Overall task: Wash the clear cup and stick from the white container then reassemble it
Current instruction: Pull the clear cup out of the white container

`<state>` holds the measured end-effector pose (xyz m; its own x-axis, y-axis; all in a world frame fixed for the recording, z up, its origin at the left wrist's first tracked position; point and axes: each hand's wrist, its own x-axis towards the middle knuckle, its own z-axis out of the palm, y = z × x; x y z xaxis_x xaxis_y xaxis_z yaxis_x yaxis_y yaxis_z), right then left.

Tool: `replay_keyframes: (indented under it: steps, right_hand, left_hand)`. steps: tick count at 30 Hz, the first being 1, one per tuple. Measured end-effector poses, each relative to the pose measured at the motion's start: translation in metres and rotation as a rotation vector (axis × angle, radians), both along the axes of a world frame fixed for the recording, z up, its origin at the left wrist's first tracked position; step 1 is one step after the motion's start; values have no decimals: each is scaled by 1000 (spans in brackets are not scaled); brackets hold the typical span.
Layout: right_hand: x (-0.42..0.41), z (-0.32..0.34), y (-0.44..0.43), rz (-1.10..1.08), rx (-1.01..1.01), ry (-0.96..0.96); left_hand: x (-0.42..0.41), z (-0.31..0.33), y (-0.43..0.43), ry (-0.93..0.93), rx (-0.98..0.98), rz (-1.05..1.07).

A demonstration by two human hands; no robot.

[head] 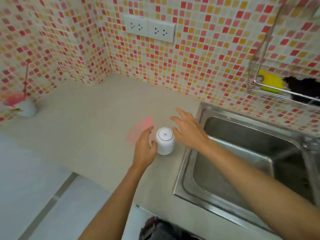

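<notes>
— Reaching for the white container (164,142) is the step I'd name. It looks like the very start, with nothing opened or washed yet. The container stands upright on the counter (83,135), lid on, and the sink (233,170) is close at its 3 o'clock.

— And the hands?

— Both are spread wide with straight fingers, holding nothing. The left hand (144,144) is at the container's 9 o'clock with its thumb right at the wall; I cannot tell whether it touches. The right hand (188,130) hovers at about 2 o'clock, just beside the lid.

— So what does the next move need?

— My guess is that the left hand closes round the body to steady it while the right comes over the top to lift or twist the lid. The lid gives no hint which; only a faint ring and a centre dot show.

— Any sign of the clear cup or stick?

— None. Presumably both are inside, hidden by the opaque wall. I can't make out a tap either, since the sink's right side runs out of frame. A yellow sponge (271,80) sits in a wire rack (254,84) up at 1 o'clock.
</notes>
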<state>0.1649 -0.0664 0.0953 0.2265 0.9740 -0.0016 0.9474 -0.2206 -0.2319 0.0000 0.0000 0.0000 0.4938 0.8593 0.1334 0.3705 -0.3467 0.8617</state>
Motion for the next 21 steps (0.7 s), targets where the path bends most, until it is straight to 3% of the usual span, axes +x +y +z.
replay_keyframes:
  steps: [11, 17, 21]
  right_hand:
    - [-34, -57, -8, -124, -8, 271]
    - [-49, -55, 11, -302, 28, 206]
    - [-46, -52, 16, -292, -41, 164]
  left_hand:
    - [15, -73, -31, -82, -177, -24]
    - [33, -77, -20, -73, -227, 27]
    - [36, -83, -16, -26, -248, 47]
